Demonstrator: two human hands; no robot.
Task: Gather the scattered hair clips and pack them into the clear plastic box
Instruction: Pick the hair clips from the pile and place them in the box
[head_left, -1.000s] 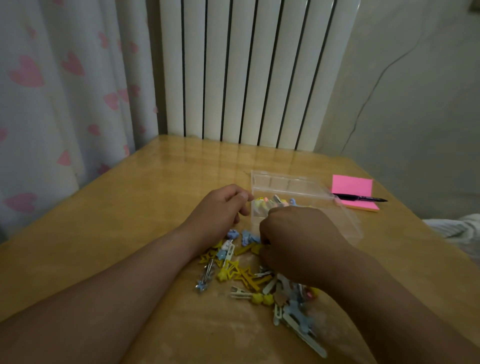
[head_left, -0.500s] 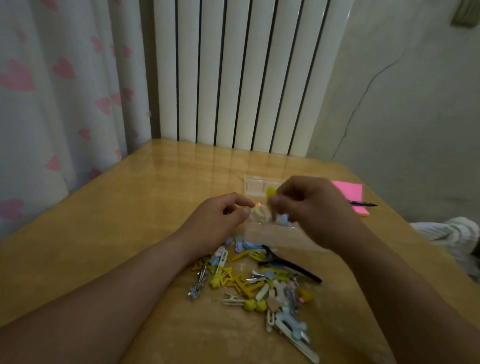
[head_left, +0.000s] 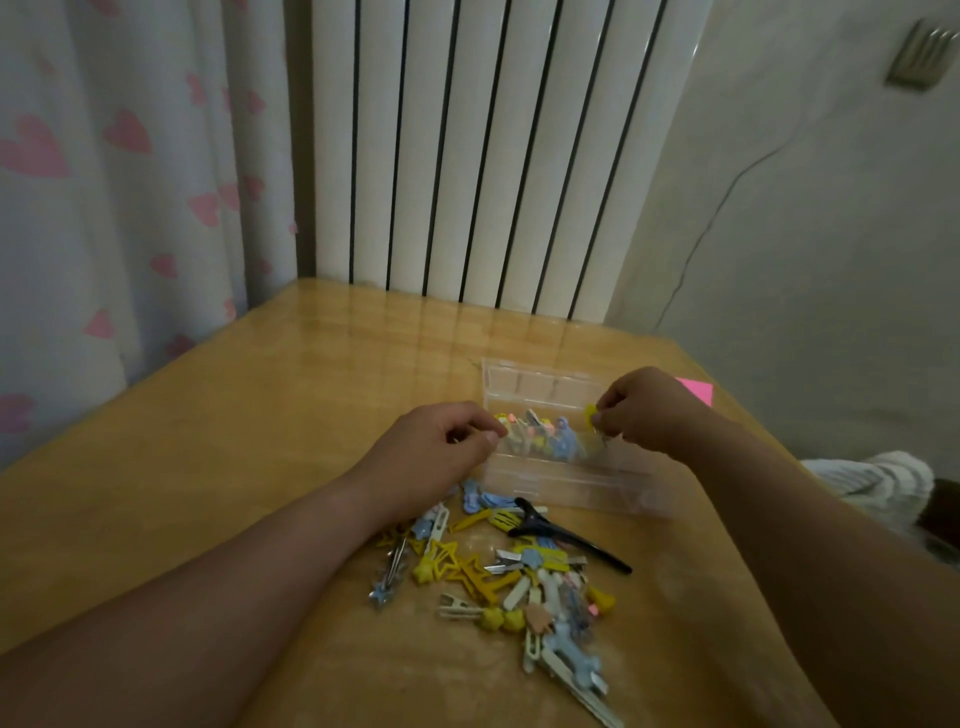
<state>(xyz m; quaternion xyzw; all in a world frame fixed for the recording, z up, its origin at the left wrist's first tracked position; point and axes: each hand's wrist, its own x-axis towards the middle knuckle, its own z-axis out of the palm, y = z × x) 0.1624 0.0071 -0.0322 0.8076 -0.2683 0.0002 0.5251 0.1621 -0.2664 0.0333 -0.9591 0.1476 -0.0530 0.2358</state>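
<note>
Head view, one bench (head_left: 208, 467) of pale wood, seen from above. Item: clear plastic box (head_left: 571, 486), right of centre in the frame, its lid lying open toward the upper edge; a row of hair clips (head_left: 545, 436) in yellow, pink, white and blue stands inside it. Item: right hand (head_left: 649, 410), over the box's right end, fingers curled, thumb and forefinger pinching a yellow clip (head_left: 590, 414) just above the box interior. Item: left hand (head_left: 431, 452), at the box's left end, fingers curled with thumb and forefinger tips meeting against the end wall; whether they actually grip the wall cannot be told. Item: loose pile of clips (head_left: 498, 571), lower centre of the frame, just below the box and between the two forearms, mostly yellow star shapes, blue pieces, white and bare-metal clips, overlapping one another on the bench. Item: long black clip (head_left: 566, 540), lying slantwise at the upper right edge of that pile, near the box's front wall. Item: pink note pad (head_left: 696, 389), on the bench beyond the right hand, partly hidden by it. Surroundings: white ribbed radiator (head_left: 493, 156) behind the bench at upper centre; pale curtain (head_left: 104, 208) with pink hearts at left; white fabric (head_left: 872, 473) at the right edge.
</note>
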